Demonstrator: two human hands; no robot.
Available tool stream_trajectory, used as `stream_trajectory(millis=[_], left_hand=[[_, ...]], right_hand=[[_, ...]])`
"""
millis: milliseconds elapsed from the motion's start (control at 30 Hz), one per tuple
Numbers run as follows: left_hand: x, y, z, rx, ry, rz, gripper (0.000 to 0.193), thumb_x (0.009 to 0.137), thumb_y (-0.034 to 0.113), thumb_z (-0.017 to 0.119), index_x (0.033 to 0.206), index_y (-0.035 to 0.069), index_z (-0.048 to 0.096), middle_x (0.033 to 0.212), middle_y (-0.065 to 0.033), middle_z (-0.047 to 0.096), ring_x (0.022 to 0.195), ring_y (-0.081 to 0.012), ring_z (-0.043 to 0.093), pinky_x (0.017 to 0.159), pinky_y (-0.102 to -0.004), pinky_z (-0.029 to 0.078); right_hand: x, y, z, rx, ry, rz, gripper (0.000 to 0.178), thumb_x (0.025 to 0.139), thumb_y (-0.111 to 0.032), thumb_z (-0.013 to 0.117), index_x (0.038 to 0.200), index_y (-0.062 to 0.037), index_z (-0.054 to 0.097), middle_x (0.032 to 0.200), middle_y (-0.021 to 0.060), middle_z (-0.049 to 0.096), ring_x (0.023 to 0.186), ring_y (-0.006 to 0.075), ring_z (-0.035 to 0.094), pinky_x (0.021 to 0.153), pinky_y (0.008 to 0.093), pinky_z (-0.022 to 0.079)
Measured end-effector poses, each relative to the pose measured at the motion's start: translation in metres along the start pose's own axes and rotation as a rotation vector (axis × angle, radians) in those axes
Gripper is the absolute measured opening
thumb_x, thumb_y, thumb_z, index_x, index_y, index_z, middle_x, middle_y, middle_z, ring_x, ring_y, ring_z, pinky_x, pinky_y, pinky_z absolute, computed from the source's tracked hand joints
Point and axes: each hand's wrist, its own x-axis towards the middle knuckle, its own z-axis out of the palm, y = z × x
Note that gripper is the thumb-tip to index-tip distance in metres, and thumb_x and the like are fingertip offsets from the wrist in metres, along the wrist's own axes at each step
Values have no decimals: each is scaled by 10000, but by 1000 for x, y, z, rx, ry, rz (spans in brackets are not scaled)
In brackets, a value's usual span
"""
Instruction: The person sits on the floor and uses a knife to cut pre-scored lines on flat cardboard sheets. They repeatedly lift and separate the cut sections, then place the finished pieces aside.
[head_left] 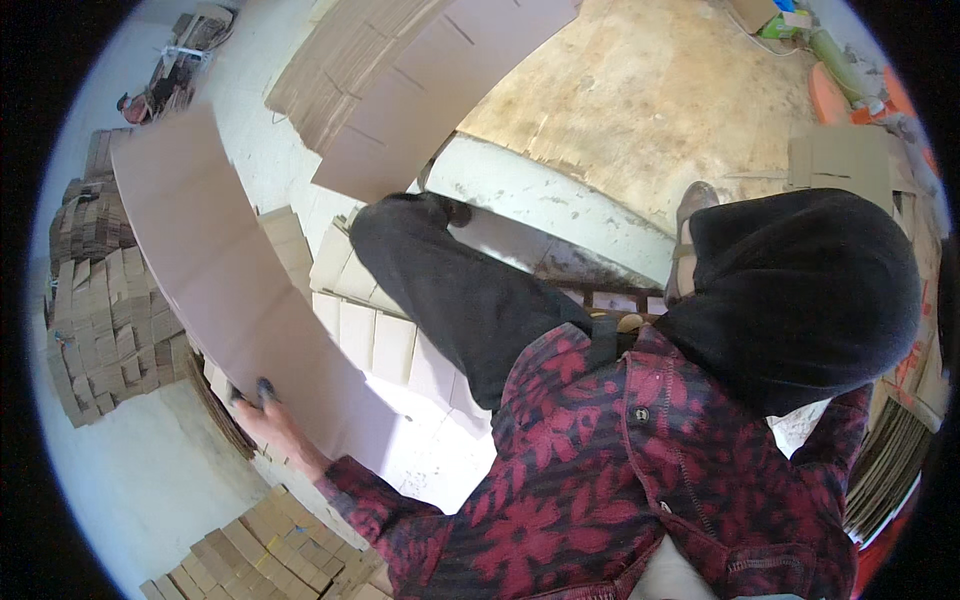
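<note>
My left hand (275, 430) is closed on the near edge of a long, pale brown cardboard sheet (235, 250). Dark coverings or stains show at its fingertips. The sheet stretches away to the far left, marked with faint crosswise creases and slightly bowed. Below and beside it are flat cardboard pieces (392, 350) in a row. At the right, the patterned red and black sleeve (835, 440) of my other arm goes down behind my dark-trousered knee, and that hand is out of sight.
A stack of slotted cardboard sheets (340, 95) lies ahead, beside a worn wooden board (640, 90). Bundled cardboard piles (110, 330) stand on the left, with another pile (265, 550) at the lower left. More cardboard (895, 470) leans at the right.
</note>
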Motion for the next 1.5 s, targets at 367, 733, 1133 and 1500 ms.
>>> stream_trajectory(millis=[367, 733, 1133, 1500], left_hand=[[7, -58, 180, -183, -468, -135, 429, 752, 34, 600, 1134, -106, 467, 1118, -239, 549, 1060, -308, 522, 934, -353, 373], [111, 404, 362, -483, -433, 834, 322, 697, 65, 638, 998, 2, 541, 939, -187, 548, 891, -369, 524, 775, -418, 443], [182, 423, 365, -170, -578, 795, 284, 698, 156, 687, 877, 3, 528, 751, -204, 589, 655, -375, 563, 598, -428, 452], [204, 448, 375, -849, -742, 496, 149, 820, 121, 528, 934, 39, 580, 706, -217, 583, 606, -354, 548, 548, -353, 436]], right_hand=[[14, -31, -24, 373, 163, 15, 204, 904, -187, 470, 967, -2, 530, 825, 42, 551, 760, 144, 481, 688, 267, 416], [76, -190, 33, 501, -98, -104, 203, 905, -179, 486, 901, 22, 522, 748, 54, 501, 737, 125, 438, 662, 289, 402], [188, -368, 146, 656, -301, -781, 186, 767, 14, 483, 947, 34, 437, 744, 232, 514, 683, 390, 520, 592, 418, 436], [190, -379, 171, 344, -389, -737, 148, 753, -29, 474, 880, 34, 433, 696, 254, 543, 652, 421, 546, 577, 478, 433]])
